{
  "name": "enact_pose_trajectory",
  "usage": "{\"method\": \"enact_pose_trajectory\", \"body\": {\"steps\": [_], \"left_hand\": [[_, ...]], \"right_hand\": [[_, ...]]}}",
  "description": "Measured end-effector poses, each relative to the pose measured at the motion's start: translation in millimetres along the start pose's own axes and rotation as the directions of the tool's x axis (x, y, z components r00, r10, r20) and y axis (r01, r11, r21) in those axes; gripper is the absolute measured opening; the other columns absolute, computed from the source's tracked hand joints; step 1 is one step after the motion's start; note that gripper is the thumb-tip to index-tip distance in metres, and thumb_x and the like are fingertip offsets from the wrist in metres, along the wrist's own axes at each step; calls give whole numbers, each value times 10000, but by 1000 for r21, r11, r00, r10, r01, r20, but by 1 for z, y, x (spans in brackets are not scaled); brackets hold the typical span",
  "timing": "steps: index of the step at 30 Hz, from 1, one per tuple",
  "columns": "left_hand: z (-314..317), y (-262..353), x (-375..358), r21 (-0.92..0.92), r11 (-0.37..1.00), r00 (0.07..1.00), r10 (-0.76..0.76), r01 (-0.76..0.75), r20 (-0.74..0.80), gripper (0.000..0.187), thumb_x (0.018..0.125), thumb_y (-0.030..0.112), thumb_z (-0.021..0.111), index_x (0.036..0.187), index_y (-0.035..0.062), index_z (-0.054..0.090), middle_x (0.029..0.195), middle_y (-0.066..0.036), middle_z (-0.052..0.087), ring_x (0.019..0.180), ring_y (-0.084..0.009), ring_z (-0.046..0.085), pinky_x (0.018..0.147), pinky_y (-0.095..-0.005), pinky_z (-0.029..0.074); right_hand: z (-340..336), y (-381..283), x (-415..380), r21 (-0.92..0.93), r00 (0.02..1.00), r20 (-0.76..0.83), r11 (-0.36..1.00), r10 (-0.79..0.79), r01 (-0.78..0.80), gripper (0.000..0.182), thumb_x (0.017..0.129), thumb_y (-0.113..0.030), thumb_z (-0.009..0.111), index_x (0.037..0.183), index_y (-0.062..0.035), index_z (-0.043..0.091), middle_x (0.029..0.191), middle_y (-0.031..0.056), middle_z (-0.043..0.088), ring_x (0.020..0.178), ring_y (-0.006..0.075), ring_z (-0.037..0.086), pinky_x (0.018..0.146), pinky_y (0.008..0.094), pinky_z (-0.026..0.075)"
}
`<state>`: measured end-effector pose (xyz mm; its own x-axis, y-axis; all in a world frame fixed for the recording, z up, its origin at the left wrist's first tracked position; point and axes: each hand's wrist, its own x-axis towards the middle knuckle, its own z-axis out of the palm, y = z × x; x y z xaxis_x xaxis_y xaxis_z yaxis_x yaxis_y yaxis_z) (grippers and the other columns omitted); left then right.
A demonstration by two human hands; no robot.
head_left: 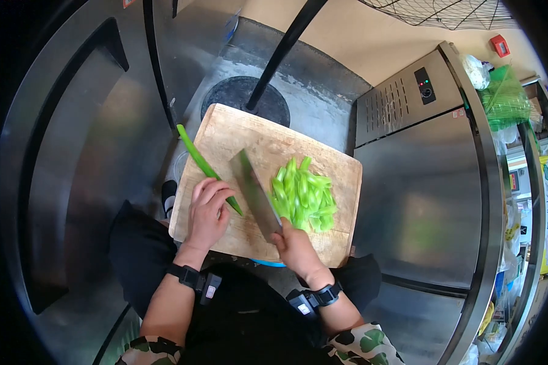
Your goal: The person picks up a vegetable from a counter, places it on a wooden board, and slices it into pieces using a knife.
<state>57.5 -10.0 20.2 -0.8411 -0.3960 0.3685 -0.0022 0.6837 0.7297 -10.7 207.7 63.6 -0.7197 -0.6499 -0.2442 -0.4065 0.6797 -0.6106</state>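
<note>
A wooden cutting board (332, 161) rests over my lap. Lying slantwise on its left side is a long green celery stalk (196, 153), whose far end sticks out past the board's edge. The fingers of my left hand (209, 207) are curled over its near part, and a pointed cut end shows beyond them. My right hand (295, 243) grips a cleaver (254, 193) by the handle, which the fingers mostly hide. The broad blade is apart from the stalk, between it and a pile of light green celery slices (304, 194) on the right.
A steel cabinet (420, 201) with a control panel stands close on the right, and steel doors (79, 158) rise on the left. Behind the board a black pole (286, 45) meets a round dark base (225, 92). Bagged goods (505, 97) fill shelves at far right.
</note>
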Motion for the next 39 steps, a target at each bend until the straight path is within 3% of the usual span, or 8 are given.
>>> {"method": "enact_pose_trajectory", "body": {"steps": [2, 3, 6, 9, 12, 15, 18, 39], "left_hand": [[-1, -3, 5, 91, 996, 1000, 4, -5, 9, 370, 688, -70, 665, 1016, 100, 701, 1158, -28, 642, 1260, -324, 462, 1004, -437, 425], [-2, -4, 8, 134, 991, 1000, 11, -13, 13, 398, 685, -71, 664, 1034, 113, 708, 1177, -17, 643, 1288, -321, 443, 1017, -442, 412], [-2, -4, 13, 122, 992, 998, 28, -34, 54, 345, 697, -28, 678, 1002, 129, 721, 1143, -1, 655, 1265, -310, 466, 1026, -436, 395], [0, 0, 5, 160, 982, 985, 81, -105, 150, 279, 720, 13, 672, 965, 134, 731, 1094, 2, 664, 1226, -299, 498, 1000, -424, 417], [10, 12, -17, 117, 982, 983, 136, -151, 126, 248, 740, 26, 652, 946, 135, 737, 1061, -6, 668, 1187, -291, 526, 984, -419, 432], [2, 26, -23, 45, 992, 984, 107, -114, 142, 287, 726, 29, 704, 1000, 110, 723, 1075, -36, 660, 1185, -302, 535, 1007, -433, 431], [-2, 24, -28, -10, 995, 983, 101, -101, 151, 322, 708, 39, 746, 1023, 91, 707, 1079, -58, 653, 1168, -304, 554, 1004, -432, 448], [7, 17, -30, 9, 986, 986, 164, -164, 22, 165, 691, 36, 741, 840, 77, 684, 933, -32, 661, 997, -260, 613, 826, -365, 524]], "right_hand": [[-10, 8, -3, 39, 997, -3, 996, 81, -81, 373, 941, -89, 611, 1262, 39, 469, 804, 233, 673, 577, 316, 651, 545, 391, 518], [-10, 19, -3, 111, 994, 15, 988, 109, -110, 424, 961, -83, 605, 1326, 53, 437, 790, 159, 673, 491, 169, 595, 459, 303, 477], [-35, -15, -12, 397, 938, 49, 855, 343, -333, 467, 977, -86, 594, 1378, 59, 403, 805, 116, 662, 490, 115, 563, 437, 269, 459], [-44, -19, -22, 406, 945, 65, 856, 322, -319, 513, 981, -92, 594, 1416, 62, 369, 822, 107, 655, 486, 104, 554, 437, 261, 458], [-48, -32, -36, 369, 961, -9, 894, 276, -254, 244, 957, -98, 604, 1132, 25, 488, 714, 217, 647, 559, 296, 650, 504, 383, 498], [-34, -19, -47, 201, 985, -153, 978, 85, -54, 220, 946, -95, 600, 1104, 9, 487, 745, 261, 641, 682, 421, 651, 593, 465, 511], [-30, -23, -59, 173, 988, -46, 975, 147, -137, 205, 940, -99, 592, 1087, -7, 482, 774, 286, 631, 788, 486, 616, 670, 527, 494], [-8, -37, -79, -99, 998, 17, 994, 56, -54, 152, 964, -130, 532, 1052, -38, 449, 853, 256, 646, 755, 472, 633, 651, 550, 508]]}}
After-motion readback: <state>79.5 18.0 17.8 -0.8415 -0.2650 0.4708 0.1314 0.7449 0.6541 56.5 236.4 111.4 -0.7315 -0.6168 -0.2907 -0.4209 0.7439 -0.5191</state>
